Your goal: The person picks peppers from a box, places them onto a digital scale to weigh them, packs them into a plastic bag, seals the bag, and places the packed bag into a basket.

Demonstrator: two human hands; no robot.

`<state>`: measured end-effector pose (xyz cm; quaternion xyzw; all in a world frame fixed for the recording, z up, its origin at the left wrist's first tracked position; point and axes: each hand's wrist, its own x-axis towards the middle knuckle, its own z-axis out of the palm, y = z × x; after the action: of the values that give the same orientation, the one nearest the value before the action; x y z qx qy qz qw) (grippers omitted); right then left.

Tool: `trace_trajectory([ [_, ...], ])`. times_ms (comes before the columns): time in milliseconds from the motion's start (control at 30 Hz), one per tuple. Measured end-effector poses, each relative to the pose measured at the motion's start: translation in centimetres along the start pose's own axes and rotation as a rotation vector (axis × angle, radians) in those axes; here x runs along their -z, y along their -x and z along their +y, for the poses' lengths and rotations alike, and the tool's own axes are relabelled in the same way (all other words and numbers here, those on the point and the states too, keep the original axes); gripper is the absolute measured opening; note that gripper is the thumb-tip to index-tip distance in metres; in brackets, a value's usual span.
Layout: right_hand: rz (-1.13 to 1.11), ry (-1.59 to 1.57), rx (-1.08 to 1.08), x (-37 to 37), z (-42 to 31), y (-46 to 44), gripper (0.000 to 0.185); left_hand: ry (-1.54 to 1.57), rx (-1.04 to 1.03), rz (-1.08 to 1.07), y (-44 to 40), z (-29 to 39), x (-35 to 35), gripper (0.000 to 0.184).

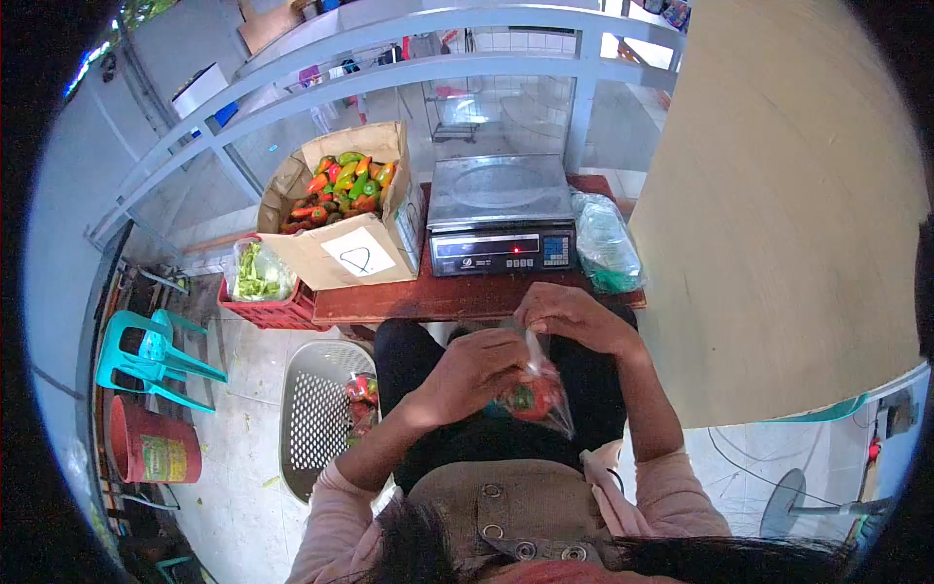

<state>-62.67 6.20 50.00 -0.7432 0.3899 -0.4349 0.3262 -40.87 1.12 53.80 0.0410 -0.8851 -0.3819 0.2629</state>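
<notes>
Head view: fingers of left hand (472, 372) and right hand (582, 317) pinch neck of pepper bag (547, 399), mid-frame; bag filled, closure seemingly unfinished; loose peppers (358, 183) in carton (407, 234), upper left

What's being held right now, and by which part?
A clear bag of peppers, by its gathered top, in the fingers of the left hand and right hand.

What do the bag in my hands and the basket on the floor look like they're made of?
The bag looks like thin, glossy clear plastic: peppers show through and it catches light. The basket seems moulded grey plastic, judging by its regular holes, probably matte.
</notes>
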Motion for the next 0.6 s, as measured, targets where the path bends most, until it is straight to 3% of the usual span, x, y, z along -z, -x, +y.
trace_trajectory([
  [33, -0.026, -0.192, 0.004, -0.2, -0.4, -0.6, 0.014, -0.006, -0.042, 0.004, -0.8, 0.7, 0.4, 0.016],
  [100, 0.279, -0.256, -0.147, -2.6, -4.4, -0.2, 0.019, -0.024, -0.134, 0.013, -2.5, 1.2, 1.2, 0.017],
  [167, 0.559, -0.775, -0.328, -5.8, -5.3, 1.2, 0.023, 0.086, -0.087, 0.066, -3.9, 0.4, 1.1, 0.014],
  [233, 0.758, -1.776, -0.520, -9.1, -1.0, 2.7, 0.024, 0.124, -0.036, 0.147, -4.5, -0.6, 0.8, 0.013],
  [300, 0.378, -1.939, -0.260, -12.3, 3.2, 0.9, 0.023, 0.084, 0.011, 0.264, -4.7, -1.7, 0.5, 0.012],
  [367, 0.136, -1.905, -0.130, -13.5, 5.1, 0.4, 0.025, 0.008, 0.073, 0.328, -4.1, -3.6, 0.0, 0.011],
  [433, 0.042, -1.718, -0.135, -13.5, 5.0, 0.1, 0.030, -0.077, 0.208, 0.345, -3.3, -4.6, 0.0, 0.011],
  [533, 0.362, -1.349, -0.452, -11.7, 0.6, 1.3, 0.028, -0.238, 0.223, 0.345, -2.2, -5.9, 0.0, 0.012],
  [600, 0.425, -0.748, -0.510, -9.6, -0.2, 2.8, 0.026, -0.263, 0.133, 0.348, -1.4, -7.0, -0.6, 0.013],
])
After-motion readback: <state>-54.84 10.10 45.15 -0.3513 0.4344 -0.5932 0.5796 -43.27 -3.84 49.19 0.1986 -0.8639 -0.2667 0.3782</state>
